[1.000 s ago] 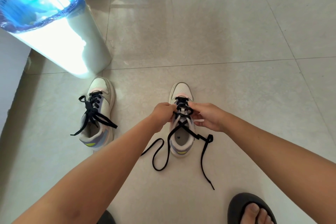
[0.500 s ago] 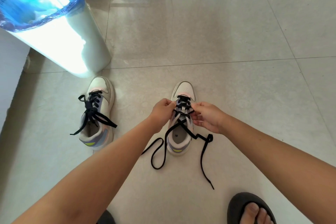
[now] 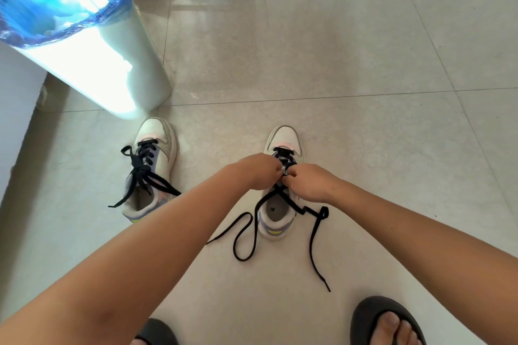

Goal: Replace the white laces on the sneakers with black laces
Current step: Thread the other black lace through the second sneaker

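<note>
head view: both hands meet over the tongue of the right-hand sneaker (image 3: 283, 176) on the floor – your left hand (image 3: 256, 173) and right hand (image 3: 308, 182) each have fingers curled in a grip on the black lace (image 3: 283, 196) at mid-eyelets. shoe's long axis runs straight away from you, toe far. loose ends trail back toward you either side of the heel – both hands equally near. other sneaker (image 3: 152, 165), off to the left, looks already laced black.

No text, label, brand or number can be read anywhere. No sign is shown either.
</note>
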Tool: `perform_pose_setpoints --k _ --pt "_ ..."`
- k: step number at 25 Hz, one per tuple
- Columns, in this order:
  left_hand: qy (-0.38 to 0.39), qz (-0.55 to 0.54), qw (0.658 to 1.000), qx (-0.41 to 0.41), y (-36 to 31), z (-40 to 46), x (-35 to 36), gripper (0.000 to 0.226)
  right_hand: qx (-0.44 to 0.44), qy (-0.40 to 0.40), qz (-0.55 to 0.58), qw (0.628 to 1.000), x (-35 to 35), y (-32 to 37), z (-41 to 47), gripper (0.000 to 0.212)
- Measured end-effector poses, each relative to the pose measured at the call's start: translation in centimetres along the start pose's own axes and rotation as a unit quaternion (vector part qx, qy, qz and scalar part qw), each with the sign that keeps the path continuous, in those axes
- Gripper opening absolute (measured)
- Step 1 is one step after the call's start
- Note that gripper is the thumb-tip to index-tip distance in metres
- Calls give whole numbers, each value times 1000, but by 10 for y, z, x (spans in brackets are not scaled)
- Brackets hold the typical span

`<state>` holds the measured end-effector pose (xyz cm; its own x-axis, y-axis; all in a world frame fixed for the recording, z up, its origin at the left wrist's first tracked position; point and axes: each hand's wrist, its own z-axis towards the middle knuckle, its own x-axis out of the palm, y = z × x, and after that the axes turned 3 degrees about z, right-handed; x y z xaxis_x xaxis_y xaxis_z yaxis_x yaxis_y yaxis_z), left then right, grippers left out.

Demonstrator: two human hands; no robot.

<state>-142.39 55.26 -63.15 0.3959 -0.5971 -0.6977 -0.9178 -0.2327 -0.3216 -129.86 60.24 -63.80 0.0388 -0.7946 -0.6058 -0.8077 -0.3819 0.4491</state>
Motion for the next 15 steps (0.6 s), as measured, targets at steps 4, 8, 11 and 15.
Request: perform_pose_setpoints --k 4,8,11,15 --pt "-31 -184 982 26 15 -8 13 28 0 9 225 974 0 -9 -5 33" --pt "-123 -443 888 -14 23 -22 44 31 -9 -31 467 883 17 -27 -16 31" --pt "-157 -466 870 -44 22 -23 53 31 4 -43 491 870 21 -29 -19 32" --pt "-153 -364 916 -76 22 -16 38 27 23 -72 340 937 6 -22 -13 26"
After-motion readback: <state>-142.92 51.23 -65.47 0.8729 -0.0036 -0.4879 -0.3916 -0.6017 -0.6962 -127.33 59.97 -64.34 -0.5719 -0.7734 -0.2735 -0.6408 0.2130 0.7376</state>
